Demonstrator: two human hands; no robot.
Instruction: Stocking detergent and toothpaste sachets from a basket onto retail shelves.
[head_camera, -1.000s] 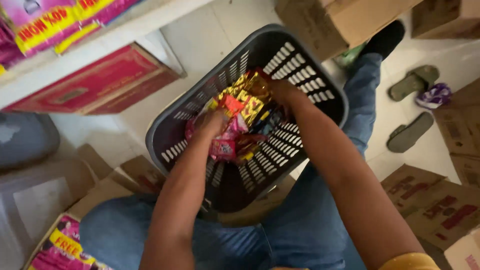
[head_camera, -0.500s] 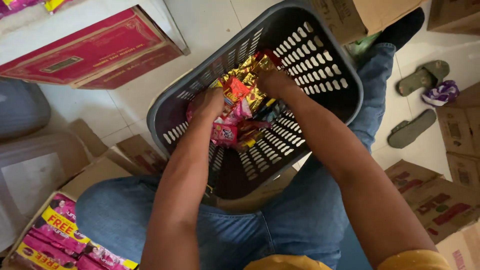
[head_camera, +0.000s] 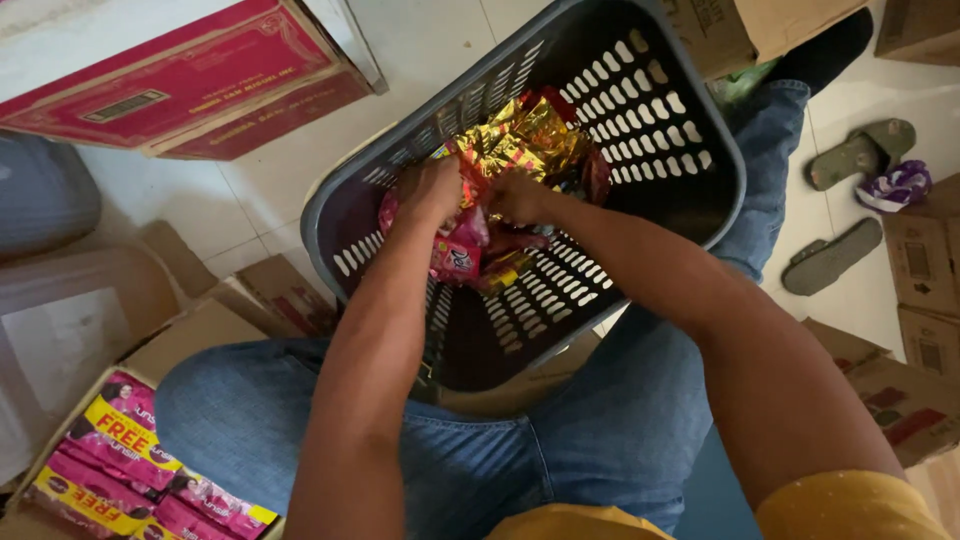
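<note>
Far left, one open carton (head_camera: 120, 470) packed with pink and yellow sachet strips, too many to count. Above it, one red box (head_camera: 190, 85). Now the centre: one grey slotted basket (head_camera: 690, 100) resting against the person's jeans, both hands deep inside. Left hand (head_camera: 430, 190) closed tight on the pink end of the bundle of packets (head_camera: 500, 190); right hand (head_camera: 520, 195) curled around its gold end. Packets overlap, no count possible. Far right, two sandals (head_camera: 845, 205) on the tiles.
</note>
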